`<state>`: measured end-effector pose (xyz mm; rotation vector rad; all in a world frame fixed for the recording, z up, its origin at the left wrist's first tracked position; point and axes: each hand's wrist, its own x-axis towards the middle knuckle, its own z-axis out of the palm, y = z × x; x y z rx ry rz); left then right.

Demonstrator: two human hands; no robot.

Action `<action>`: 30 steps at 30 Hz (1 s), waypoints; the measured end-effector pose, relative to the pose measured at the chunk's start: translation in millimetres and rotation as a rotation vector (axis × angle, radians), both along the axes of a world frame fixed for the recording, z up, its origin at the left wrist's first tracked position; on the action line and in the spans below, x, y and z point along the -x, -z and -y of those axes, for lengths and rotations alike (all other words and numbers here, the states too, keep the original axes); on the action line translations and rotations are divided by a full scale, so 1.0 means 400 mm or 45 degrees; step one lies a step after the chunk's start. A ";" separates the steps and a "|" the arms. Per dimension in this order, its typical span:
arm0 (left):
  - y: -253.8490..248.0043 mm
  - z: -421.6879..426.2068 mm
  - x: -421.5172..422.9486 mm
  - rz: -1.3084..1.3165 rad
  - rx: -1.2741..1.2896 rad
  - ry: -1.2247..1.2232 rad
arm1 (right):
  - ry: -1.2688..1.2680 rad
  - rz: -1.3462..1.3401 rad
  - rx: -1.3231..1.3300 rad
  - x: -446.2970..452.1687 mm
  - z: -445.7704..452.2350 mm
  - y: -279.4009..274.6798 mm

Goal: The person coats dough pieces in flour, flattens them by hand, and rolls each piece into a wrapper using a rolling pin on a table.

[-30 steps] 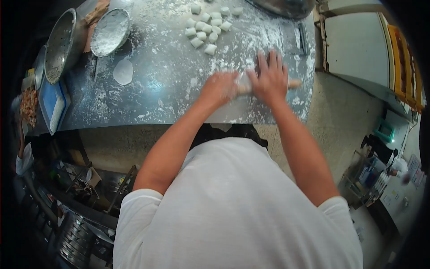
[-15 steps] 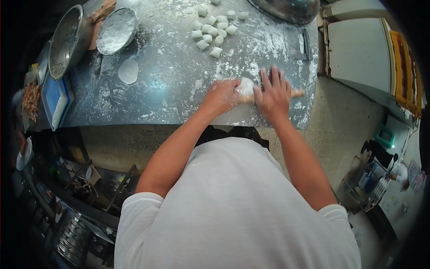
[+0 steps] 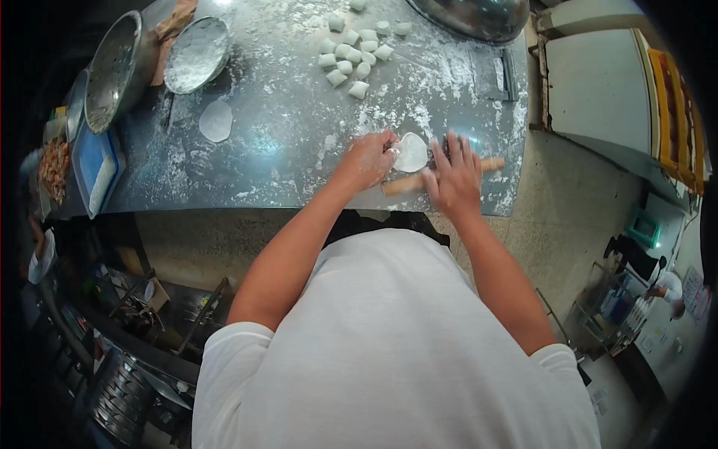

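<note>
My left hand pinches the left edge of a small flattened round of white dough on the floured metal table. Just below and right of the dough lies a wooden rolling pin, tilted up towards the right. Flat across the pin rests my right hand, its fingers stretched out and slightly blurred. Further back sits a cluster of several small dough pieces. A thin finished-looking dough round lies alone on the left.
At the back left stand a bowl of flour, a large metal bowl and a blue tray. A container of chopped filling is at the far left. Another metal bowl sits at the back right, near a scraper.
My right hand and the rolling pin have come back towards me, off the dough, and the pin is more tilted. The dough round now shows more fully, still in my left fingers.
</note>
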<state>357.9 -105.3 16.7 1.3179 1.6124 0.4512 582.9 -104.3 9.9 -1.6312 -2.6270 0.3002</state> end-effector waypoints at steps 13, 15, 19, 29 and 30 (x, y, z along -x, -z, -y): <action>0.030 -0.051 0.007 -0.175 -0.404 0.055 | 0.000 -0.100 -0.072 -0.027 0.038 0.028; 0.012 -0.025 0.016 -0.018 -0.085 -0.001 | 0.015 -0.079 -0.038 -0.018 0.030 0.020; -0.034 -0.058 0.008 -0.086 0.080 -0.005 | 0.114 0.014 -0.044 0.090 -0.158 -0.009; 0.042 -0.091 0.001 -0.250 -0.367 0.070 | 0.078 -0.069 -0.028 0.001 -0.013 0.016; 0.042 -0.075 0.003 -0.130 -0.220 -0.087 | 0.069 -0.070 -0.026 -0.023 0.019 0.021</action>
